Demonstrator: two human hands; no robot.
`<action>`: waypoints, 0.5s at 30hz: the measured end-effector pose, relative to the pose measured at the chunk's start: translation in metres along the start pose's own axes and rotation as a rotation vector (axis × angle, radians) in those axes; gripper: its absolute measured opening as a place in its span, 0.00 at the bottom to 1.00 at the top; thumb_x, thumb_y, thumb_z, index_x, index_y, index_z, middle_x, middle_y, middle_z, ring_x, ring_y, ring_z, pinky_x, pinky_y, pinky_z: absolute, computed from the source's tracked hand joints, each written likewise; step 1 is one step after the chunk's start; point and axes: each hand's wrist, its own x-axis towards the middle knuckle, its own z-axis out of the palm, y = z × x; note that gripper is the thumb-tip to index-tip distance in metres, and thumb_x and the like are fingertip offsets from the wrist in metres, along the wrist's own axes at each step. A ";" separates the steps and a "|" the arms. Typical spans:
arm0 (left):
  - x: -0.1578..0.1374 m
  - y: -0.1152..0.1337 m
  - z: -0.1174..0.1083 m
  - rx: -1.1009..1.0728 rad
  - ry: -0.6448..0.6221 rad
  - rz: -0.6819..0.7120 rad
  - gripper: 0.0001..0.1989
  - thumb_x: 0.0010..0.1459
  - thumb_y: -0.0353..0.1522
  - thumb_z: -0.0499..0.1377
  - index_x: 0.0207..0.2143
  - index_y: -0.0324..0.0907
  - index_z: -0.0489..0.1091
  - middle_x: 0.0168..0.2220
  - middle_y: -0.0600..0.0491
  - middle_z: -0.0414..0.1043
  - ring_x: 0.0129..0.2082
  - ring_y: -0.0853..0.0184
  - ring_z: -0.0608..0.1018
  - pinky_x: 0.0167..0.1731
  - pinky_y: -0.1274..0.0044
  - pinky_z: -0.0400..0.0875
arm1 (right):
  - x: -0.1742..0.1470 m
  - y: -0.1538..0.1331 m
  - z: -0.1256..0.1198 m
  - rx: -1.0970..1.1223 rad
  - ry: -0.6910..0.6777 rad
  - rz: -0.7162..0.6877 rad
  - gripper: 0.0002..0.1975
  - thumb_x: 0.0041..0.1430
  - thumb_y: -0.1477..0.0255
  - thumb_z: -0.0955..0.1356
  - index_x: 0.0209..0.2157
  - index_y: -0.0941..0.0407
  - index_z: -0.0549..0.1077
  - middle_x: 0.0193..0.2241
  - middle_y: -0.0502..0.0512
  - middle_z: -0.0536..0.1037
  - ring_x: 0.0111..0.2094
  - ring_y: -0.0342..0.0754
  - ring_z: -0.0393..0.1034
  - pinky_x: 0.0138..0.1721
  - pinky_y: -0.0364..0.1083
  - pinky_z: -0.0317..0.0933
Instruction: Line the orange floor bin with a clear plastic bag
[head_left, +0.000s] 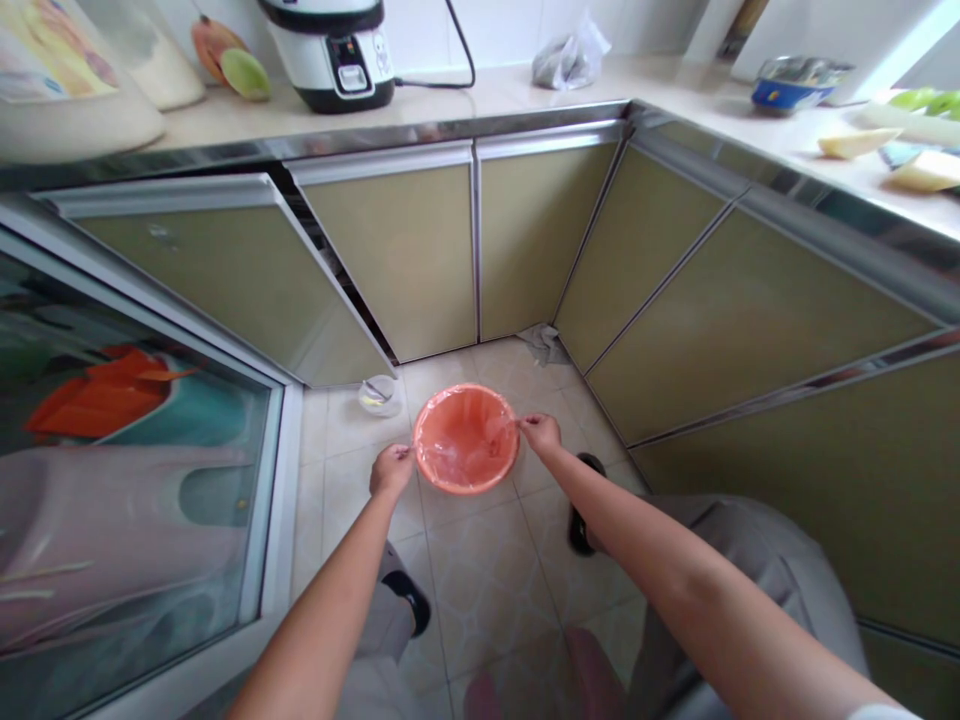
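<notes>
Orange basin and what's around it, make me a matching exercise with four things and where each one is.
1. Orange basin
2. Electric cooker
3. Gray cloth
4. Clear plastic film

A. On the floor, at the cabinet corner
B. Lining the basin, pinched at two edges
C. On the counter
D. Between the left hand and right hand

Pairs: 1-D, 2-C, 3-A, 4-B

The person wore loose grey trousers [780, 560], plain and matte, the cloth creased into soft folds around the right knee. A pale, whitish sleeve [881, 713] showed only as a sliver at the right arm [697, 585]; below it that arm was bare, as was the visible length of the left arm [319, 620]. The footwear [414, 602] was black and rounded, its exact style too small to tell.
</notes>
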 end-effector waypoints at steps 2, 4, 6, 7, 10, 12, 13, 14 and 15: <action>0.004 -0.003 0.003 -0.004 -0.005 0.001 0.16 0.56 0.46 0.64 0.37 0.44 0.79 0.40 0.47 0.83 0.38 0.59 0.82 0.37 0.74 0.70 | 0.002 -0.002 0.000 -0.056 -0.012 -0.008 0.04 0.48 0.70 0.76 0.24 0.55 0.81 0.24 0.54 0.81 0.27 0.47 0.73 0.28 0.42 0.59; 0.007 -0.007 0.005 -0.015 -0.003 0.004 0.15 0.56 0.45 0.64 0.35 0.44 0.79 0.38 0.47 0.83 0.37 0.60 0.82 0.37 0.75 0.70 | 0.004 -0.001 0.000 -0.097 -0.024 -0.010 0.04 0.50 0.70 0.76 0.25 0.56 0.82 0.24 0.54 0.82 0.27 0.47 0.74 0.29 0.42 0.59; 0.010 -0.010 0.007 -0.046 -0.003 0.005 0.14 0.56 0.44 0.63 0.34 0.43 0.79 0.37 0.47 0.83 0.35 0.61 0.82 0.36 0.75 0.70 | 0.006 0.001 0.000 -0.128 -0.034 -0.012 0.04 0.51 0.71 0.76 0.26 0.56 0.82 0.25 0.55 0.83 0.27 0.48 0.74 0.28 0.42 0.58; 0.011 -0.011 0.008 -0.064 -0.005 0.003 0.14 0.56 0.44 0.63 0.34 0.42 0.79 0.36 0.47 0.83 0.34 0.61 0.82 0.35 0.75 0.70 | 0.007 0.002 -0.001 -0.142 -0.037 -0.012 0.04 0.52 0.71 0.76 0.26 0.56 0.82 0.25 0.55 0.83 0.28 0.47 0.75 0.28 0.42 0.58; 0.013 -0.012 0.011 -0.100 -0.004 -0.005 0.14 0.56 0.43 0.63 0.33 0.41 0.79 0.34 0.47 0.83 0.32 0.62 0.81 0.33 0.75 0.70 | 0.009 0.006 -0.004 -0.177 -0.026 0.002 0.05 0.52 0.70 0.76 0.27 0.56 0.83 0.26 0.56 0.83 0.27 0.47 0.75 0.27 0.41 0.58; 0.013 -0.012 0.012 -0.102 0.005 -0.008 0.14 0.56 0.43 0.64 0.33 0.41 0.78 0.33 0.47 0.83 0.32 0.62 0.81 0.33 0.75 0.71 | 0.010 0.010 -0.009 -0.213 -0.018 0.025 0.06 0.53 0.68 0.76 0.28 0.57 0.84 0.26 0.56 0.83 0.26 0.47 0.75 0.26 0.41 0.58; 0.012 -0.012 0.011 -0.101 0.012 -0.009 0.13 0.55 0.43 0.64 0.33 0.41 0.78 0.33 0.48 0.83 0.32 0.62 0.81 0.33 0.75 0.71 | 0.011 0.012 -0.012 -0.237 -0.012 0.042 0.07 0.53 0.67 0.76 0.28 0.57 0.84 0.26 0.56 0.83 0.26 0.47 0.74 0.26 0.41 0.58; 0.011 -0.011 0.009 -0.101 0.022 -0.009 0.13 0.55 0.42 0.65 0.32 0.41 0.78 0.32 0.48 0.82 0.31 0.61 0.81 0.32 0.75 0.71 | 0.012 0.014 -0.016 -0.262 -0.006 0.059 0.08 0.53 0.66 0.76 0.29 0.56 0.84 0.26 0.57 0.83 0.26 0.47 0.75 0.26 0.41 0.58; 0.010 -0.011 0.007 -0.100 0.033 -0.010 0.13 0.55 0.42 0.65 0.31 0.41 0.78 0.31 0.48 0.82 0.31 0.61 0.81 0.32 0.75 0.71 | 0.014 0.016 -0.020 -0.285 0.001 0.073 0.08 0.54 0.66 0.76 0.29 0.56 0.84 0.27 0.57 0.83 0.27 0.48 0.75 0.26 0.41 0.59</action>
